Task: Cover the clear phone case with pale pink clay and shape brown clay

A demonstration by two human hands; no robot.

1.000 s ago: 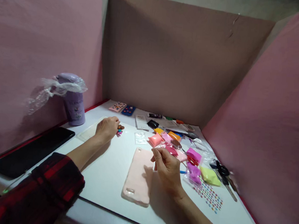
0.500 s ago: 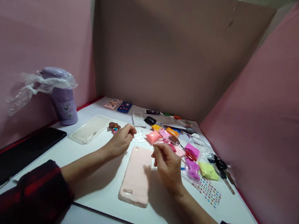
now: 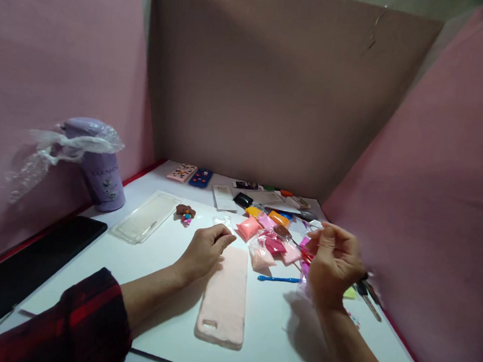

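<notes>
A pale pink phone case (image 3: 223, 295) lies flat on the white table (image 3: 164, 287) in front of me. My left hand (image 3: 205, 249) rests at the case's upper left corner, fingers curled loosely with nothing visible in them. My right hand (image 3: 332, 263) is raised over the clay packets (image 3: 268, 234) at the right, fingers bent in a pinch; what they hold is too small to make out. A blue plastic tool (image 3: 278, 279) lies between the case and my right hand.
A clear phone case (image 3: 145, 216), a small brown and coloured clay piece (image 3: 185, 213), a purple tumbler under plastic wrap (image 3: 95, 165), a black tablet (image 3: 18, 268), scissors (image 3: 366, 296), decorated cases (image 3: 191, 174) at the back. Pink and brown partition walls stand on three sides.
My left hand came from the small clay piece across to the pink case's top corner. My right hand lifted off the case and moved right over the packets, uncovering the blue tool.
</notes>
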